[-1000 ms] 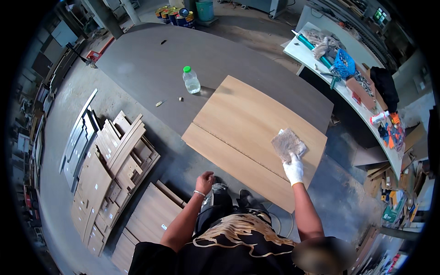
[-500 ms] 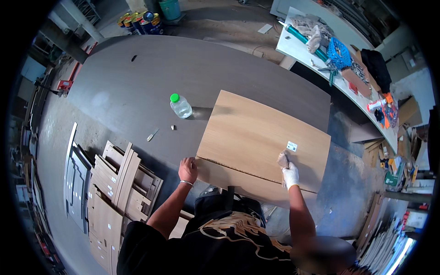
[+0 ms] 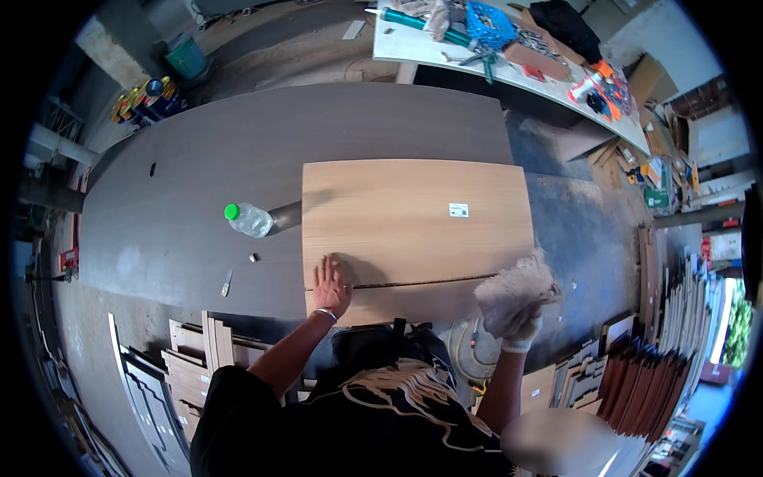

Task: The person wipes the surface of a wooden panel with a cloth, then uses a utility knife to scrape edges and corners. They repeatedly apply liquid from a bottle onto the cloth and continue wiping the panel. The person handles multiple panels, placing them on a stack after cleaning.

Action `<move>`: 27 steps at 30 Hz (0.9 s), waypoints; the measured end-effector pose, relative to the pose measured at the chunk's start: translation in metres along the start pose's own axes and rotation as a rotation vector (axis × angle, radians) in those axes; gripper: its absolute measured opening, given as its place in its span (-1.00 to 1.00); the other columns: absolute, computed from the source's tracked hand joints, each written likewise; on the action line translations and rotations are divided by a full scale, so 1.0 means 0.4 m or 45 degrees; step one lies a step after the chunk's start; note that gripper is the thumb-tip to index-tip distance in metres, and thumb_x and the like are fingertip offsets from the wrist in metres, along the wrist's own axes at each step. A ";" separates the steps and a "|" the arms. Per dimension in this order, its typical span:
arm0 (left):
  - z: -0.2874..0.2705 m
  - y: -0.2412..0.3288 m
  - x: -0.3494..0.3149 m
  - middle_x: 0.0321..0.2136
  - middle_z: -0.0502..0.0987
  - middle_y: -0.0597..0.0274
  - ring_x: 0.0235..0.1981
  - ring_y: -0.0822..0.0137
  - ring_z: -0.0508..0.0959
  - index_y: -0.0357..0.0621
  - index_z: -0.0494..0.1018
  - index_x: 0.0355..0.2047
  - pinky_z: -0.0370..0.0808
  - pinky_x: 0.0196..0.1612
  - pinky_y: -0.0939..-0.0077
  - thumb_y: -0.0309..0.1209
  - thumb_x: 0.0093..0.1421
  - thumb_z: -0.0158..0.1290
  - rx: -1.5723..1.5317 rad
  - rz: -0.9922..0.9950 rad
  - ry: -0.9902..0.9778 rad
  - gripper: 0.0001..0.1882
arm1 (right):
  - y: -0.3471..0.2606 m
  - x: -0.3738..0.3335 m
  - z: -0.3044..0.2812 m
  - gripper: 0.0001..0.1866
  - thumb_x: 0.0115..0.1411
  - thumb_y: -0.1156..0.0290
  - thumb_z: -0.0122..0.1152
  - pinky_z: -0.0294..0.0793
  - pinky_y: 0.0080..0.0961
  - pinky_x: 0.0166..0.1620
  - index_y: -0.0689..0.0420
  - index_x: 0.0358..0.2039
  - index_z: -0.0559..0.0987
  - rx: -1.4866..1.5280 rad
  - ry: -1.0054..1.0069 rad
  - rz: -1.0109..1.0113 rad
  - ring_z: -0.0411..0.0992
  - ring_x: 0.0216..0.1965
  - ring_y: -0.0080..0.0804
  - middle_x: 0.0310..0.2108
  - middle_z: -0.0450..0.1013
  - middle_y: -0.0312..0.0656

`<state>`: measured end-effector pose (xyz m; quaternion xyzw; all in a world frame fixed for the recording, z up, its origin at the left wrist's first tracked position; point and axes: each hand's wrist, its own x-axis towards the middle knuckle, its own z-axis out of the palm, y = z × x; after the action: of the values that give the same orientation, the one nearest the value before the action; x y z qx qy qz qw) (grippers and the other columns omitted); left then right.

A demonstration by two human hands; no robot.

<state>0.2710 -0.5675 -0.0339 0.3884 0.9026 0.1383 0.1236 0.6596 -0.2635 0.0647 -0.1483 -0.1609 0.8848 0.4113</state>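
A light wood-grain panel (image 3: 413,207) lies on the dark tabletop (image 3: 183,238), with a white label (image 3: 458,210) on its face. A dark, rough gap runs between it and a narrower wood-grain strip (image 3: 413,304) along the near edge. My left hand (image 3: 332,288), bare with a band at the wrist, rests spread across the left end of this gap. Over the panel's near right corner, my gloved right hand (image 3: 520,330) grips a shaggy beige rag (image 3: 517,285). The rag hides that corner, and motion blurs it a little.
Left of the panel are a clear bottle with green cap (image 3: 253,222), a utility knife (image 3: 227,282) and a small block (image 3: 254,257). A white bench (image 3: 397,49) with tools and a blue basket (image 3: 490,25) stands at far right. Cut boards (image 3: 187,370) stack at lower left.
My left hand has shifted from the strip's left edge onto the panel and spread out. My right hand has swung off the panel's face to its near right corner with the rag. The view has turned.
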 end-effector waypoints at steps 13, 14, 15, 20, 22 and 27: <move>0.225 0.611 -0.070 0.55 -0.25 -0.15 0.56 -0.20 -0.24 0.12 -0.14 0.56 -0.32 0.46 -0.47 -0.34 0.28 0.00 0.242 0.597 -0.367 -0.11 | -0.165 -0.444 -0.078 -0.32 0.08 0.38 0.24 0.38 0.09 0.33 0.11 0.28 0.44 -0.157 0.561 -0.019 0.38 0.27 0.06 0.24 0.45 -0.02; 0.221 0.629 -0.079 0.55 -0.24 -0.15 0.56 -0.19 -0.23 0.12 -0.14 0.56 -0.32 0.46 -0.47 -0.35 0.28 -0.01 0.253 0.600 -0.384 -0.11 | -0.203 -0.520 -0.132 -0.31 0.09 0.39 0.23 0.40 0.09 0.32 0.11 0.29 0.42 -0.182 0.629 -0.028 0.40 0.26 0.08 0.24 0.45 -0.01; 0.214 0.633 -0.077 0.55 -0.23 -0.15 0.56 -0.19 -0.21 0.13 -0.14 0.56 -0.31 0.46 -0.46 -0.36 0.28 -0.02 0.278 0.592 -0.398 -0.11 | -0.227 -0.588 -0.162 -0.31 0.09 0.39 0.24 0.40 0.10 0.32 0.12 0.29 0.42 -0.136 0.685 0.019 0.39 0.27 0.08 0.25 0.44 0.01; 0.265 0.613 -0.138 0.53 -0.16 -0.18 0.54 -0.20 -0.12 0.13 -0.10 0.55 -0.28 0.47 -0.43 -0.36 0.27 0.01 0.470 0.558 -0.304 -0.13 | -0.266 -0.787 -0.285 -0.44 0.22 0.41 0.07 0.43 0.07 0.31 0.12 0.27 0.45 -0.103 0.877 0.082 0.41 0.26 0.06 0.23 0.46 0.01; 0.282 0.613 -0.210 0.52 -0.11 -0.18 0.53 -0.19 -0.07 0.15 -0.04 0.53 -0.23 0.46 -0.46 -0.35 0.32 -0.06 0.511 0.587 -0.315 -0.22 | -0.265 -0.855 -0.334 -0.46 0.23 0.41 0.05 0.45 0.05 0.29 0.11 0.25 0.46 -0.080 0.964 0.080 0.44 0.24 0.03 0.22 0.47 0.00; 0.293 0.586 -0.494 0.42 0.06 -0.32 0.46 -0.33 0.04 -0.01 0.08 0.49 -0.08 0.33 -0.66 -0.31 0.28 -0.04 0.509 0.778 -0.385 -0.25 | -0.235 -0.900 -0.374 -0.47 0.18 0.39 0.04 0.50 0.03 0.24 0.11 0.20 0.50 -0.074 1.014 0.073 0.49 0.18 0.02 0.14 0.52 -0.04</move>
<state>0.5979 -0.5401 -0.0390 0.6716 0.7262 -0.0686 0.1303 1.0050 -0.4613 0.0144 -0.4958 -0.0098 0.7643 0.4123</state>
